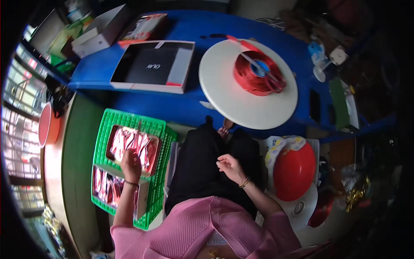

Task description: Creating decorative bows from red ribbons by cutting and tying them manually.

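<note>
My left hand [130, 165] is over the near edge of an open box [154, 166] of shiny red and white foil strips [131, 144]. Its fingers are closed; what they hold, if anything, is hidden. The box sits in a green plastic crate [159, 129] on my left. Nearer to me in the same crate, a white box [142, 196] holds more such strips [105, 185]. Above my dark-trousered lap is my right hand [230, 167], fingers curled loosely inward, with nothing visible in them.
On the blue table [168, 103] ahead stand a round white board [224, 103] with a red ribbon roll [250, 80] and scissors [274, 80], and a shallow black-lined box [146, 64]. A red basin [295, 172] is at my right. An orange tub [48, 125] stands far left.
</note>
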`<state>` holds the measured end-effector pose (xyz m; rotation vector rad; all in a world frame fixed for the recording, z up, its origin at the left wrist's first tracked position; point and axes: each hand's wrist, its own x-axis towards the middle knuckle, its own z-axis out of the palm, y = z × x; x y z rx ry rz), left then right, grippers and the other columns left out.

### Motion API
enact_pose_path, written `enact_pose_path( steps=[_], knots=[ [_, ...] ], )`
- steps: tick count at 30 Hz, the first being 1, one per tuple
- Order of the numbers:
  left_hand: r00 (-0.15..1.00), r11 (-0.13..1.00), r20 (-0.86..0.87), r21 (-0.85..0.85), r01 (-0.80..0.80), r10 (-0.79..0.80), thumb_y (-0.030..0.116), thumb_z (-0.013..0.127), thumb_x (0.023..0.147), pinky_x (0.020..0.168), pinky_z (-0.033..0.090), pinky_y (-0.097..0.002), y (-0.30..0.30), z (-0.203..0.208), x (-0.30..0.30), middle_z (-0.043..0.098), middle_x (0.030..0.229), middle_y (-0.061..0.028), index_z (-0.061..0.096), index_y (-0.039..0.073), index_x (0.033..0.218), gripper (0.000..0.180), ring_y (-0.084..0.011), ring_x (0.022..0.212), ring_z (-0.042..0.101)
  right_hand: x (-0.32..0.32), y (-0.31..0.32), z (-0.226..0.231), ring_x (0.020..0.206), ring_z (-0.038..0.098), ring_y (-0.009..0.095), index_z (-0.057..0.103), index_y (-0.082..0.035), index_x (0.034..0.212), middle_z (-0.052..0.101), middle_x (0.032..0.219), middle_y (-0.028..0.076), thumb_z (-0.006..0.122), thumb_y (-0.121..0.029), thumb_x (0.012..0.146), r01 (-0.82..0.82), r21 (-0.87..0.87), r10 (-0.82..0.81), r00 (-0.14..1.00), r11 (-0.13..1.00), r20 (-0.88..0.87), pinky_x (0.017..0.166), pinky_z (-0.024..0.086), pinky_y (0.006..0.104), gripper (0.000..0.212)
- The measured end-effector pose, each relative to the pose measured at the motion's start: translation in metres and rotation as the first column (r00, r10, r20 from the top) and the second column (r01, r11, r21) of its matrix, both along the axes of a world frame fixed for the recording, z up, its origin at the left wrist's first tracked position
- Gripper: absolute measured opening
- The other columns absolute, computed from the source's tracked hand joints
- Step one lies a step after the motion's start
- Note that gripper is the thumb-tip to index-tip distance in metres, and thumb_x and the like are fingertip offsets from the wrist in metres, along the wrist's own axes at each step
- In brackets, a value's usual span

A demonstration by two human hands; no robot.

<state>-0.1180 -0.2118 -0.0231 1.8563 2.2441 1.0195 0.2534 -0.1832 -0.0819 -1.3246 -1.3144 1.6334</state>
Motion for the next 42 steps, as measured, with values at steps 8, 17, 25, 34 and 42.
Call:
enact_pose_path(
  steps=[8,17,25,34,42],
  knots=[
    [0.970,0.970,-0.233,-0.214,-0.116,0.065,0.020,0.078,0.062,0.089,0.037,-0.0454,0.032,-0.036,-0.037,0.045,0.119,-0.0218,0.048,0.000,0.110,0.060,-0.0377,0.107,0.046,0.064,0.095,0.127,0.073,0.061,0.013,0.061,0.000,0.087,0.064,0.079,0.008,0.061,-0.005,0.080,0.155,0.697,-0.420,0.878,0.701,0.227,0.066,0.048,0.0251,0.009],
    [0.881,0.825,-0.229,0.313,0.470,-0.415,0.001,0.065,0.068,0.091,0.039,-0.0402,0.256,0.102,0.137,0.051,0.114,-0.0175,0.051,0.001,0.107,0.041,-0.0353,0.107,0.048,0.135,0.236,0.163,0.088,0.057,0.033,0.054,-0.003,0.093,0.059,0.090,0.015,0.061,-0.010,0.073,-0.425,0.596,-0.476,0.361,0.681,0.802,0.076,0.046,0.0426,0.023],
    [0.761,0.924,-0.578,0.028,0.380,-0.295,0.003,0.054,0.071,0.090,0.037,-0.0401,0.470,0.080,0.201,0.045,0.129,-0.0140,0.036,0.002,0.130,0.062,-0.0277,0.118,0.042,0.128,0.259,0.179,0.081,0.061,0.033,0.056,-0.003,0.079,0.061,0.084,0.016,0.062,-0.014,0.068,-0.418,0.394,-0.296,0.281,0.819,0.913,0.075,0.048,0.0434,0.017],
    [0.666,0.899,-0.607,-0.345,0.270,-0.433,0.014,0.055,0.073,0.103,0.026,-0.0497,0.499,0.052,0.206,0.066,0.084,-0.0100,0.066,0.010,0.086,0.018,-0.0254,0.084,0.063,0.162,0.224,0.184,0.074,0.055,0.004,0.055,0.002,0.096,0.060,0.083,0.000,0.060,0.007,0.075,-0.026,0.115,0.010,0.990,0.993,0.142,0.065,0.046,0.0200,0.022],
    [0.428,0.728,-0.595,-0.489,0.480,-0.681,0.012,0.050,0.071,0.078,0.041,-0.0405,0.266,0.101,0.151,0.060,0.074,-0.0077,0.058,0.012,0.069,0.008,-0.0212,0.066,0.058,0.172,0.132,0.179,0.069,0.054,0.002,0.059,0.002,0.089,0.059,0.077,-0.002,0.070,0.000,0.075,0.201,0.101,-0.213,0.970,0.974,0.121,0.060,0.045,0.0171,0.018]
  ],
)
